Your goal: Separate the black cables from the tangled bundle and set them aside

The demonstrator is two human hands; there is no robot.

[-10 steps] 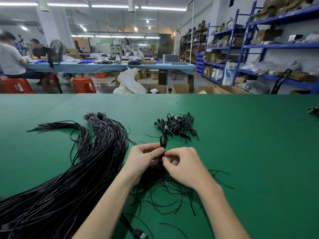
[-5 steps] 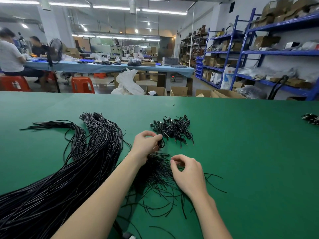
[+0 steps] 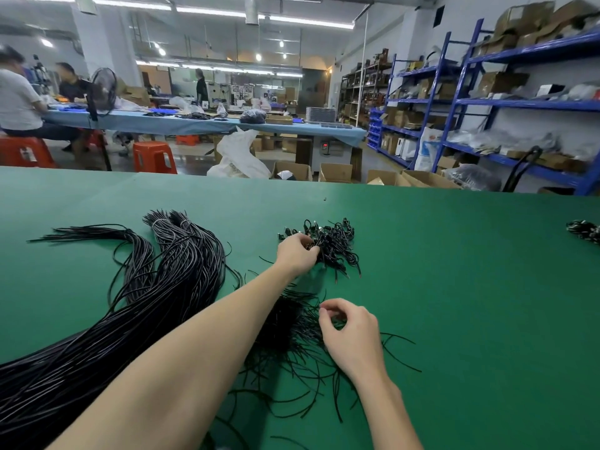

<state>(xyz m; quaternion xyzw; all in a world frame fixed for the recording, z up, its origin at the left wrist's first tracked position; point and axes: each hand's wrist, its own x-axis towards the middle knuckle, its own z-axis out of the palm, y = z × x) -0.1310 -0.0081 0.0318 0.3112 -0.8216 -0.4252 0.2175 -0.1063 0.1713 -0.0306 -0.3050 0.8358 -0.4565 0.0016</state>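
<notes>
Reaching left hand (image 3: pixel 297 251) grip curled on small cable pile (image 3: pixel 334 243); right hand (image 3: pixel 352 336) loosely curled over tangled bundle (image 3: pixel 292 332).

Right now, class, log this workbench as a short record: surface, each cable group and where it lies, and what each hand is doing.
surface: green table
long cables: big black bundle, left side, fanning toward the far edge
far pile: small heap of short cables, centre, beyond the hands
tangle: loose black cables, near centre, partly under the left forearm
left hand: reached forward, fingers curled at the far pile's edge
right hand: over the tangle, thumb and forefinger pinched together; whether they hold a strand is unclear
far right: another small cable heap at the frame edge
</notes>
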